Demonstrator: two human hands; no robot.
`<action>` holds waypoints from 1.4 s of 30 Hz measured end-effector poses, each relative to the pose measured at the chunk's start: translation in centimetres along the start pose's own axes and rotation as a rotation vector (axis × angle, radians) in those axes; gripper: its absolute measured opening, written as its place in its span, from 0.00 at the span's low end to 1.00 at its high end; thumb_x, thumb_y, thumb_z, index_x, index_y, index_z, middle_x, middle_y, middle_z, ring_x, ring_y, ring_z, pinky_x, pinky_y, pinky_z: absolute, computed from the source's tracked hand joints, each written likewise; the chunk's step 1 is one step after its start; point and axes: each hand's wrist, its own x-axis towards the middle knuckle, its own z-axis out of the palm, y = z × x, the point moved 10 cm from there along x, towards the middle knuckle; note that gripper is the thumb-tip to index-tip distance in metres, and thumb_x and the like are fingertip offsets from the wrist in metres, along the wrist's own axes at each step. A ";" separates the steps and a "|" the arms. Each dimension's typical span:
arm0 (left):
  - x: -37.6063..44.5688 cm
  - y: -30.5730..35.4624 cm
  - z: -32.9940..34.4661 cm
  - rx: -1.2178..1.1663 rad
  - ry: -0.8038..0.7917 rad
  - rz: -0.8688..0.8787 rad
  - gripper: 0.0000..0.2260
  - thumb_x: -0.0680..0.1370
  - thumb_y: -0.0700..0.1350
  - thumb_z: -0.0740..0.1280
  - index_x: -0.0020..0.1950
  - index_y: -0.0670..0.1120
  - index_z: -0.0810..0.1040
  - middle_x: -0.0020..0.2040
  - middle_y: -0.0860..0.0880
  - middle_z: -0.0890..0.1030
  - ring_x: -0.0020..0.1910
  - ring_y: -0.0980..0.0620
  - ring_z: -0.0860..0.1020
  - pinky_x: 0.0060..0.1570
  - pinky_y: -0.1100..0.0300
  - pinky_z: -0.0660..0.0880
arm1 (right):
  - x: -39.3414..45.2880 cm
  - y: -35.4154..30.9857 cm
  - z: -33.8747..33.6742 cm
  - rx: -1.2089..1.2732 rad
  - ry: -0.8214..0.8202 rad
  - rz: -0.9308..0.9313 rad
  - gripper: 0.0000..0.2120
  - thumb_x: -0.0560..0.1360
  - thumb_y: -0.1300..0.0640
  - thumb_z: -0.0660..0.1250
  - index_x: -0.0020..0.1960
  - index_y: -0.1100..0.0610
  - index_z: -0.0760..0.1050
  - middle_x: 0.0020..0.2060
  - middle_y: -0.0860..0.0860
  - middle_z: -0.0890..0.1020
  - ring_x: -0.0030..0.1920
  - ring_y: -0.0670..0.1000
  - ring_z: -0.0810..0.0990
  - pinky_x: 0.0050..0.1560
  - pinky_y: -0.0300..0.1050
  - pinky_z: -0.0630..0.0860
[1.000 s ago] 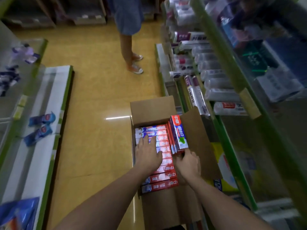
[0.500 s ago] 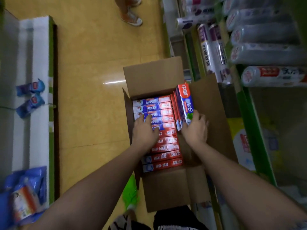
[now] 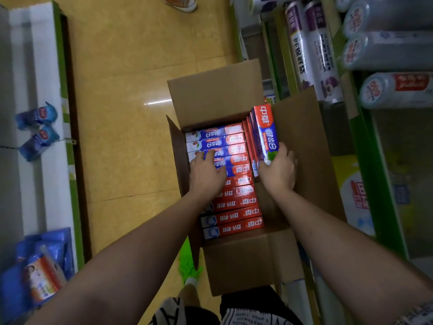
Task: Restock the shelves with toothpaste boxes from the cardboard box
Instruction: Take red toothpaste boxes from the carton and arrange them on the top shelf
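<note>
An open cardboard box [image 3: 215,95] stands on the floor, filled with rows of red and blue toothpaste boxes [image 3: 236,200] lying flat. At the box's right side several toothpaste boxes stand on edge. My right hand [image 3: 277,171] grips the near end of the outermost upright toothpaste box [image 3: 266,132], which sticks up above the rest. My left hand [image 3: 206,174] lies palm down on the flat rows, fingers on the blue boxes.
Shelves on the right [image 3: 365,127] hold plastic-wrap rolls [image 3: 314,55]. A low white shelf on the left [image 3: 44,160] carries blue packets [image 3: 37,130]. Another person's shoe [image 3: 180,2] shows at the top. My green shoe [image 3: 188,269] is beside the box.
The view has tilted down and closer to the box. My right hand has moved up along the upright toothpaste box and closed on its end; my left hand stays on the flat rows.
</note>
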 end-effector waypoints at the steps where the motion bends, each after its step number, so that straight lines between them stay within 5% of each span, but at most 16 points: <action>1: 0.2 0.2 0.2 -0.022 -0.005 0.008 0.28 0.81 0.52 0.68 0.79 0.49 0.63 0.77 0.45 0.65 0.76 0.46 0.64 0.68 0.46 0.72 | -0.3 -0.1 -0.1 0.000 0.012 -0.009 0.33 0.74 0.50 0.72 0.74 0.57 0.63 0.64 0.58 0.73 0.65 0.57 0.72 0.60 0.54 0.74; 9: 0.0 3.1 0.9 -0.240 0.002 0.060 0.26 0.81 0.58 0.66 0.74 0.46 0.71 0.70 0.47 0.75 0.67 0.50 0.74 0.62 0.55 0.73 | -5.9 -2.0 2.1 -0.069 0.003 -0.190 0.28 0.75 0.50 0.69 0.71 0.60 0.67 0.62 0.58 0.75 0.63 0.58 0.73 0.58 0.53 0.73; 12: 0.0 2.1 1.5 -0.538 -0.045 -0.115 0.21 0.80 0.56 0.69 0.69 0.49 0.73 0.62 0.49 0.82 0.53 0.55 0.81 0.55 0.56 0.78 | -7.6 -2.6 3.8 -0.084 -0.061 -0.247 0.27 0.75 0.52 0.68 0.72 0.58 0.68 0.63 0.55 0.75 0.63 0.57 0.72 0.60 0.51 0.70; 16: -0.2 -0.5 3.9 -0.812 -0.116 -0.383 0.23 0.75 0.51 0.76 0.66 0.50 0.71 0.59 0.48 0.83 0.51 0.50 0.84 0.58 0.46 0.80 | -8.8 -2.7 5.6 0.010 -0.105 -0.269 0.28 0.74 0.54 0.70 0.71 0.59 0.69 0.63 0.56 0.76 0.63 0.57 0.73 0.60 0.52 0.72; 21: 0.2 -3.0 4.7 -0.903 -0.120 -0.525 0.24 0.75 0.41 0.75 0.69 0.49 0.71 0.59 0.46 0.83 0.51 0.46 0.84 0.54 0.44 0.82 | -8.2 -3.0 6.4 0.023 -0.205 -0.360 0.25 0.79 0.41 0.60 0.69 0.56 0.74 0.60 0.54 0.78 0.61 0.53 0.75 0.55 0.42 0.69; 26: 0.0 -4.0 4.1 -0.896 -0.144 -0.560 0.26 0.80 0.40 0.70 0.75 0.51 0.65 0.52 0.49 0.79 0.46 0.51 0.82 0.36 0.53 0.79 | -3.9 -0.9 3.2 -0.194 -0.016 -0.184 0.26 0.80 0.46 0.63 0.74 0.55 0.65 0.70 0.57 0.67 0.70 0.55 0.66 0.64 0.52 0.73; 33: -0.6 -4.7 4.8 -0.918 -0.167 -0.577 0.21 0.81 0.40 0.68 0.71 0.50 0.67 0.59 0.46 0.80 0.52 0.47 0.83 0.43 0.50 0.82 | -1.3 -1.1 3.7 -0.304 -0.001 -0.060 0.35 0.76 0.49 0.70 0.75 0.59 0.59 0.68 0.60 0.68 0.65 0.57 0.70 0.61 0.52 0.73; 37: -0.7 -4.6 5.0 -0.958 -0.174 -0.590 0.22 0.79 0.38 0.70 0.70 0.50 0.67 0.58 0.45 0.81 0.52 0.45 0.84 0.49 0.44 0.83 | -0.5 -0.5 3.9 -0.256 0.016 0.039 0.32 0.76 0.48 0.70 0.72 0.60 0.62 0.63 0.59 0.72 0.61 0.58 0.73 0.58 0.53 0.74; 42: -0.8 -4.2 4.6 -0.913 -0.175 -0.574 0.22 0.78 0.38 0.71 0.68 0.49 0.67 0.58 0.45 0.81 0.50 0.46 0.84 0.42 0.49 0.82 | -0.1 0.0 4.0 -0.094 -0.024 0.086 0.26 0.75 0.52 0.71 0.67 0.61 0.66 0.61 0.60 0.72 0.59 0.59 0.75 0.56 0.54 0.77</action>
